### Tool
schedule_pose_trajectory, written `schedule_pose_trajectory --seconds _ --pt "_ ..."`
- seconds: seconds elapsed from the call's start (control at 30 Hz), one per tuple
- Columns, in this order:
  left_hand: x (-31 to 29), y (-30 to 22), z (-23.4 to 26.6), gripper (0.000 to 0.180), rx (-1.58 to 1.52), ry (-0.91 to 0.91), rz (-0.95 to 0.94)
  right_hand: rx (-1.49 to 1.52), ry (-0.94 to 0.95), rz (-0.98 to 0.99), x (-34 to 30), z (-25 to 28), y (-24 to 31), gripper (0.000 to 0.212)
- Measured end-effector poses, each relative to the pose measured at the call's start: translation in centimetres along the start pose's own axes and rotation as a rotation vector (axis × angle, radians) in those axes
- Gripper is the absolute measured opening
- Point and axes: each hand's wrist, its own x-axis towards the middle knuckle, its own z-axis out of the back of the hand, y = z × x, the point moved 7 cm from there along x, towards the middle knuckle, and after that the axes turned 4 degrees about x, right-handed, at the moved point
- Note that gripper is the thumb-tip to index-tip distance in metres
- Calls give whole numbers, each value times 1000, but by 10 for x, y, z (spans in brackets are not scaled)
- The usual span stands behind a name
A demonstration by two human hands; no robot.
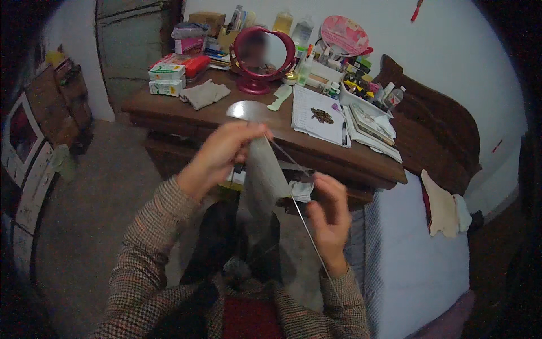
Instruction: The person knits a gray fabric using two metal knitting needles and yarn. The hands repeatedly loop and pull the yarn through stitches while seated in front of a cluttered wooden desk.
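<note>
My left hand (226, 148) is closed on the upper end of a grey cloth (264, 172), which hangs down over my lap in front of the desk. A thin pale cord (306, 225) shows beside the cloth's lower edge and runs down past my right wrist. Another stretch of thin line slants from my left fingertips toward my right hand (330, 212). My right fingers are curled, with the fingertips pinched where that line ends, to the right of the cloth. Small details at the pinch are blurred.
A brown wooden desk (186, 116) stands ahead, holding a red-framed mirror (254, 86), a folded grey cloth (205, 94), a green comb (280, 97), papers (305, 107), small brown pieces (322, 116), boxes and bottles. A bed (418, 248) lies at right.
</note>
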Motion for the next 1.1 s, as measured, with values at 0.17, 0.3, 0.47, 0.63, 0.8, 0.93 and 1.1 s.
schedule_pose_trajectory --seconds 0.17,0.3,0.47,0.63,0.8,0.93,1.1 --pt "36 -50 16 19 -126 -218 -43 1009 -128 -432 -21 29 -19 21" --pt "82 -92 78 15 274 -29 -304 960 -81 -649 -46 21 -29 20" --pt "53 -87 30 14 143 395 -365 987 -60 -871 -91 -5 -37 21" --pt "-55 -21 -89 24 386 938 -518 1127 32 -869 -99 -40 -46 23" --pt "-167 43 -175 26 533 1450 -266 838 487 -828 -134 -79 -47 30" --pt "-182 54 -186 24 727 1424 -598 1340 596 -1401 -163 -118 -17 31" --pt "-174 52 -175 23 840 1315 -877 1043 270 -990 -123 -59 -68 33"
